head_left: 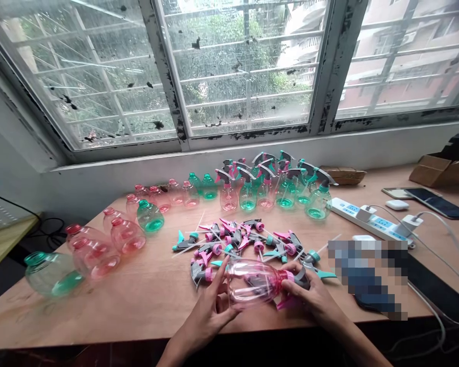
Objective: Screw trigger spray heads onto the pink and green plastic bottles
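Note:
A clear pink bottle (254, 290) lies sideways in the air above the table's front edge. My left hand (212, 306) grips its base end, thumb below and fingers on top. At the neck, my right hand (311, 293) is closed around a grey spray head (300, 279) with a pink collar. The collar sits against the bottle's mouth; how far it is threaded cannot be seen. Just behind both hands lies a heap of loose spray heads (235, 237), pink, teal and grey, with thin white tubes.
Open-topped pink bottles (128, 235) and green bottles (53, 275) stand along the left and back. Bottles with spray heads (248, 188) stand back centre. To the right are a power strip (371, 221) with cables, phones (439, 201) and a cardboard box (443, 171).

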{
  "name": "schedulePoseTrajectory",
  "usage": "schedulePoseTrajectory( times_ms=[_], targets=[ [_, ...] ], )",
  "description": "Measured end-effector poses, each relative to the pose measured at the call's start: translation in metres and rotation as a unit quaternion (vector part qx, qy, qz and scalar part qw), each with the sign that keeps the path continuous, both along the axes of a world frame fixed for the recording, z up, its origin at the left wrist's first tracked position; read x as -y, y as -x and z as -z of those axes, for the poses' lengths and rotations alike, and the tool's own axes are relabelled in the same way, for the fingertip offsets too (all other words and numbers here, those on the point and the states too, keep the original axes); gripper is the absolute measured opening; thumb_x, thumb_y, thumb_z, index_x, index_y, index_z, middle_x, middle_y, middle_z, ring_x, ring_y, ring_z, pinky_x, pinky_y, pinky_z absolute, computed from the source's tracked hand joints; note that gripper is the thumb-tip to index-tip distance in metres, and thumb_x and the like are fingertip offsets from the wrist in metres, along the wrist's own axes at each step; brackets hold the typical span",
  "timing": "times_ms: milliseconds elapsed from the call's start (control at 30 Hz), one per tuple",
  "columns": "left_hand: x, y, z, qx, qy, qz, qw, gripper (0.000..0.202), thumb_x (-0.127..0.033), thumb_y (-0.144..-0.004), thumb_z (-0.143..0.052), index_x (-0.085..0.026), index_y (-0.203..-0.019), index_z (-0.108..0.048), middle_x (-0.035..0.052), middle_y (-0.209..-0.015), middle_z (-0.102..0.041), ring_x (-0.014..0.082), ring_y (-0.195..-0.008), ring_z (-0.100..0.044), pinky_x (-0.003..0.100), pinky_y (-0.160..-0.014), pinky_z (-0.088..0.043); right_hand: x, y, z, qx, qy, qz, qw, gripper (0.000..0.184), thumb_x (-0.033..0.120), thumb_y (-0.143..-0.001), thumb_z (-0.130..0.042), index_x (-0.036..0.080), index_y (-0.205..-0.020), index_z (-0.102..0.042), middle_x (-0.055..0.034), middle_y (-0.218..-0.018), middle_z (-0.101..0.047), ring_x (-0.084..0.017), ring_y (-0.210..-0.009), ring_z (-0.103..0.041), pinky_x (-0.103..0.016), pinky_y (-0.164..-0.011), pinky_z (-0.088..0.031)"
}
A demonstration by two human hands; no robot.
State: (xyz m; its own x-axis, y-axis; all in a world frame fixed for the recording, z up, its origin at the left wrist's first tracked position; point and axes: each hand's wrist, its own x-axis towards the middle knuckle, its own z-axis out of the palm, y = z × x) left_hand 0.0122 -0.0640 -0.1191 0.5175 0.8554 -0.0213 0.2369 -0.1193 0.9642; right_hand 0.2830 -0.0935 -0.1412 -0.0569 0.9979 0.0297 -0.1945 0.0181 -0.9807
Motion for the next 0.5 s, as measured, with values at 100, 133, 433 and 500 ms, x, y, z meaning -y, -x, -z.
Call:
schedulePoseTrajectory(
  times_ms=[100, 133, 433, 500],
  targets=[
    [0.003, -0.001, -0.002, 0.006, -0.004, 0.013, 1.0, 0.115, -0.048, -0.078, -0.081, -0.034, -0.16, -0.002, 0.0117, -0.151, -0.05, 0.0345, -0.126, -0.058, 0.044, -0.11, -0.047, -0.001, -0.001, 0.002, 0.015, -0.003, -0.006, 1.0, 0.032, 0.046, -0.079, -0.08, 0.021, -0.091, -0.065, 0.0018, -0.063, -0.074, -0.019, -0.057, -0.068, -0.028, -0.057, -0.052],
    [0.003, -0.001, -0.002, 0.022, 0.0, 0.019, 1.0, 0.122, -0.049, -0.075, -0.084, -0.033, -0.16, 0.002, 0.013, -0.154, -0.045, 0.0354, -0.127, -0.056, 0.044, -0.11, -0.048, -0.001, -0.001, 0.003, 0.016, -0.002, -0.013, 1.0, 0.032, 0.045, -0.078, -0.081, 0.021, -0.091, -0.065, 0.0018, -0.064, -0.075, -0.019, -0.057, -0.068, -0.028, -0.057, -0.052],
    [0.007, 0.001, -0.001, 0.055, -0.044, 0.045, 0.996, 0.093, -0.051, -0.091, -0.066, -0.035, -0.159, -0.005, 0.0122, -0.155, -0.044, 0.0314, -0.144, -0.043, 0.046, -0.122, -0.032, -0.004, -0.003, 0.012, 0.007, 0.021, -0.031, 0.999, 0.035, 0.047, -0.078, -0.081, 0.02, -0.093, -0.064, 0.0006, -0.065, -0.074, -0.019, -0.058, -0.066, -0.029, -0.059, -0.05],
    [0.005, 0.004, 0.002, 0.041, -0.029, 0.052, 0.997, 0.094, -0.05, -0.091, -0.066, -0.035, -0.159, -0.003, 0.0128, -0.152, -0.049, 0.0309, -0.144, -0.044, 0.049, -0.126, -0.024, -0.005, -0.003, 0.012, 0.008, 0.02, -0.027, 0.999, 0.035, 0.048, -0.078, -0.08, 0.02, -0.091, -0.063, 0.001, -0.063, -0.073, -0.019, -0.058, -0.065, -0.029, -0.059, -0.049]
  ],
)
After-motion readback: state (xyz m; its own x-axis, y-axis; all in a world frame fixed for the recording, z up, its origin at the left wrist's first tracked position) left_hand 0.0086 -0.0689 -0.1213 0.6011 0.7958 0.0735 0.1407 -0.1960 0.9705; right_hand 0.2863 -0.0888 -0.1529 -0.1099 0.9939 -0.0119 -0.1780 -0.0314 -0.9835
